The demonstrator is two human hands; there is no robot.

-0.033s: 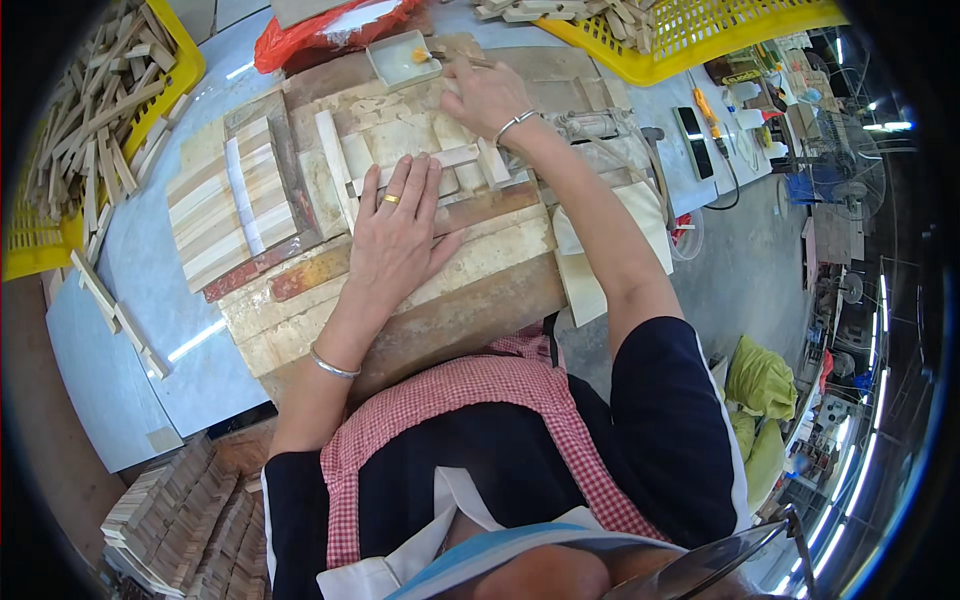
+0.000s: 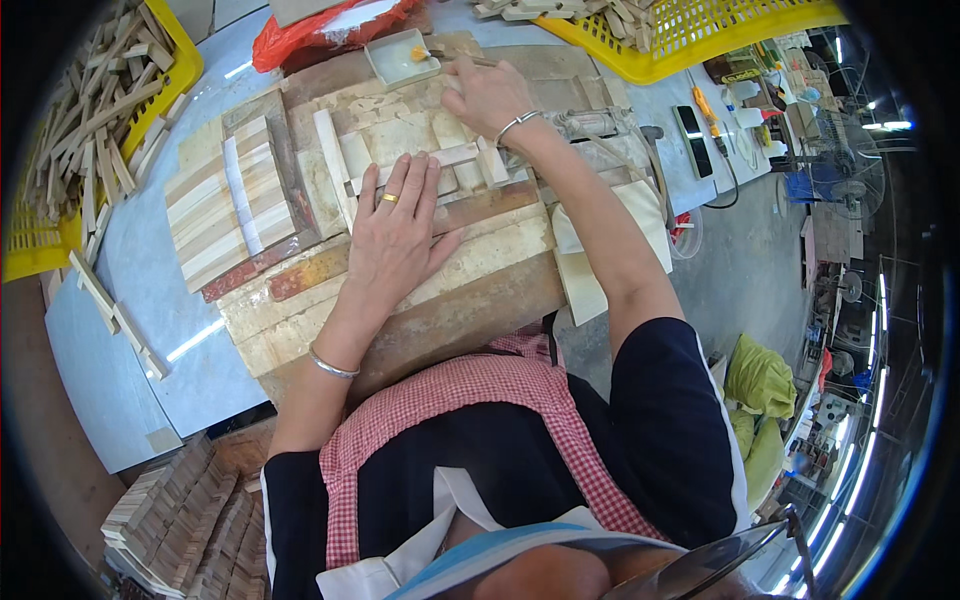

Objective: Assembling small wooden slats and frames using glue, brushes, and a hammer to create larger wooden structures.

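My left hand [image 2: 395,235] lies flat, fingers stretched, against a pale wood strip [image 2: 457,155] on a worn, stained wooden work board [image 2: 420,290]. Another strip [image 2: 328,150] runs away from me just left of those fingers, and a short wood block [image 2: 492,163] sits at the right end. Farther back, my right hand [image 2: 488,100] is closed around the thin handle of a small brush [image 2: 419,54]. Its yellow-orange tip is over a shallow white tray [image 2: 378,68]. The fingers partly hide the handle.
Light wood pieces, side by side, form a panel [image 2: 200,205] on the left. Yellow baskets [image 2: 188,75] of wood sticks stand at left and back right. A red plastic bag [image 2: 275,45] is behind; loose sticks [image 2: 95,290] lie left, a phone [image 2: 692,135] right. Stacked wood [image 2: 170,520] is low left.
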